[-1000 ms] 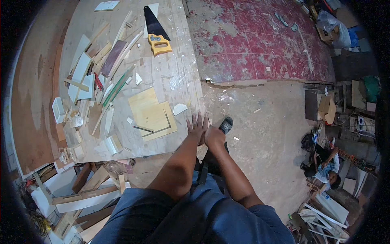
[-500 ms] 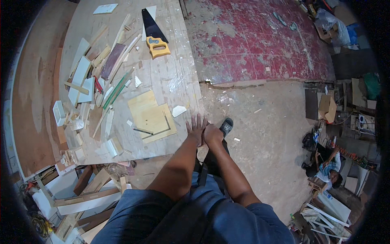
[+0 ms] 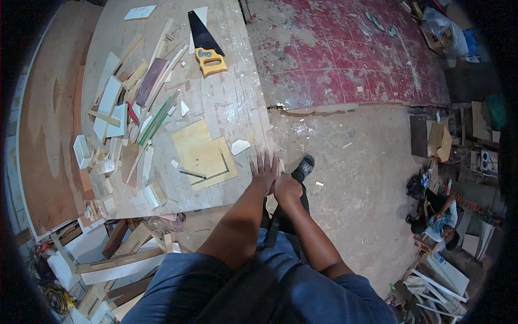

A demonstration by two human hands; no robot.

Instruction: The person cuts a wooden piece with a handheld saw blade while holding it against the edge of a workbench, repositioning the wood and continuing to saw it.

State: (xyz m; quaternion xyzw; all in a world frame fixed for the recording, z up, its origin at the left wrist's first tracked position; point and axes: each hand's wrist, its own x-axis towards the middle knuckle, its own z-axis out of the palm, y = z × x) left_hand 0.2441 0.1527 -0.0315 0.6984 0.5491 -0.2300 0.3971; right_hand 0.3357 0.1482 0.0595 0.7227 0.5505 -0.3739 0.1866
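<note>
At the right edge of the worktable, my left hand lies flat with its fingers spread. Close beside it, my right hand is closed in a fist. A narrow pale sliver shows by its fingers, but I cannot make out what it grips. Left of my hands is a yellowish plywood piece. On it are a dark L-shaped line or tool and a dark pencil-like stick. A small white offcut lies between the plywood and my left hand.
A handsaw with a yellow handle lies at the table's far side. Wood strips and a green strip clutter its left. Scrap boards are piled below left. A person sits at the right among stacked materials.
My right fist has shifted slightly right and nearer to me, and the pale sliver by it shows more. My left hand stays flat. The whole view has shifted a little.
</note>
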